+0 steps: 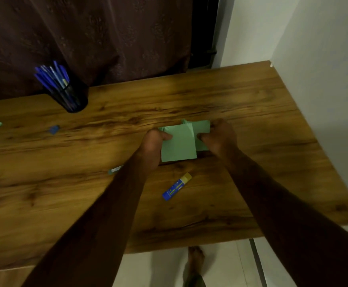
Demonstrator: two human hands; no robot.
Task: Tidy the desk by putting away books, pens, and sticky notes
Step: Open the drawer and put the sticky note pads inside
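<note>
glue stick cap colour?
Yellow cap on a blue glue stick, clearest in the head view.

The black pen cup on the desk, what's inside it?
The pen cup holds a bunch of blue pens, their tops leaning out to the left. The cup's dark wall hides their lower ends and anything else at the bottom.

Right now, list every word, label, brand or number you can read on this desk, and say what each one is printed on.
No text here can be read.
Glue stick: its blue label carries yellow and white print, too blurred to read.
Small item beside the left forearm: a pale label, blurred and partly hidden.
Green sticky notes held by the left hand and right hand: blank faces.
Pens in the cup: no legible markings.
</note>
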